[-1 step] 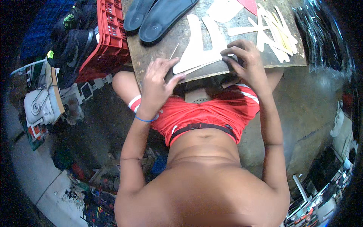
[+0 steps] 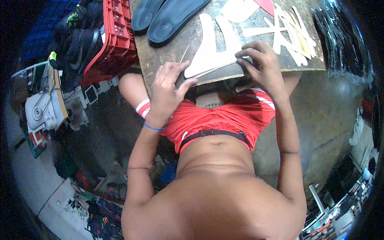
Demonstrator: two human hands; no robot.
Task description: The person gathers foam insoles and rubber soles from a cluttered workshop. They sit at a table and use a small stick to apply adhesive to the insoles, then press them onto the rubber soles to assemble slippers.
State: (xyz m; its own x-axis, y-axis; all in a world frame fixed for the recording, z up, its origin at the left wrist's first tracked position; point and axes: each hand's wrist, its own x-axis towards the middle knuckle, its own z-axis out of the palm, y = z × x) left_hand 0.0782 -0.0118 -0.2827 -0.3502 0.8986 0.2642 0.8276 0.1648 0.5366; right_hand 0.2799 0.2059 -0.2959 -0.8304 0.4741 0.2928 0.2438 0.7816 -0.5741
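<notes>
A flat white U-shaped cut-out piece (image 2: 212,58) lies near the front edge of the worktable (image 2: 160,56). My left hand (image 2: 166,86) is at its left corner, thumb and fingers spread around that corner. On the far side, my right hand (image 2: 262,64) has its fingers curled, with thumb and index tips nearly together at the piece's right edge. A thin pale strip (image 2: 184,54) stands out beside my left fingertips. Another narrow edge shows along the front of the white piece.
Black slide sandals (image 2: 172,24) rest at the table's far left. Loose cream strips (image 2: 294,40) are piled at the right, near another white piece (image 2: 240,10) and a red one (image 2: 266,5). A red crate (image 2: 114,44) stands left; shiny black plastic (image 2: 340,44) hangs right.
</notes>
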